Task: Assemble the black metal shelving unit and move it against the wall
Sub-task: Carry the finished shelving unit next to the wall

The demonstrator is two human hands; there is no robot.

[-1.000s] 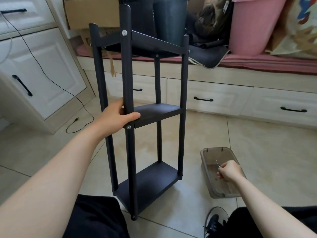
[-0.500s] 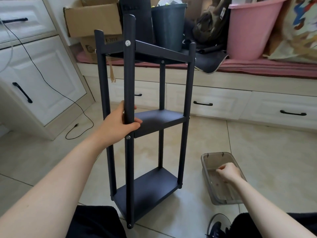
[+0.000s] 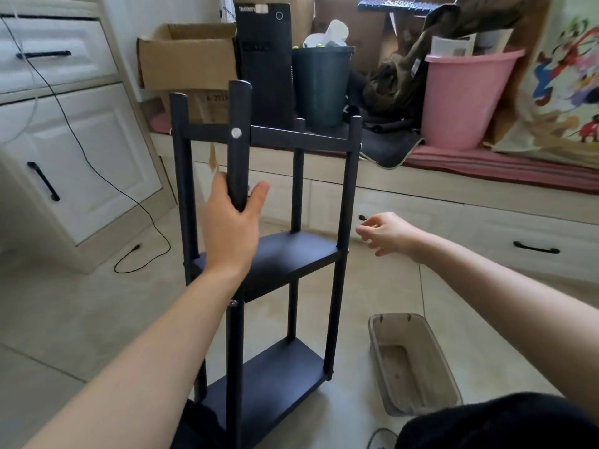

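While left hand [image 3: 231, 228] grips shelving unit [image 3: 291, 257], right hand [image 3: 387, 233] hovers.

Bare tiles [image 3: 486, 306] between shelf [image 3: 285, 257] and, seemingly empty, tray [image 3: 418, 367].

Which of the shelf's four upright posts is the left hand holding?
The nearest front post, the one with the silver screw head; the left hand grips it below the top shelf.

Beige tiled floor [image 3: 81, 312], daylit. White cabinet [image 3: 81, 150] with black handles at left, black cable trailing down it. Drawer bench [image 3: 453, 215] along back, red cushion [image 3: 502, 163] on top carrying cardboard box [image 3: 184, 56], dark bin [image 3: 321, 82], pink bucket [image 3: 463, 98].
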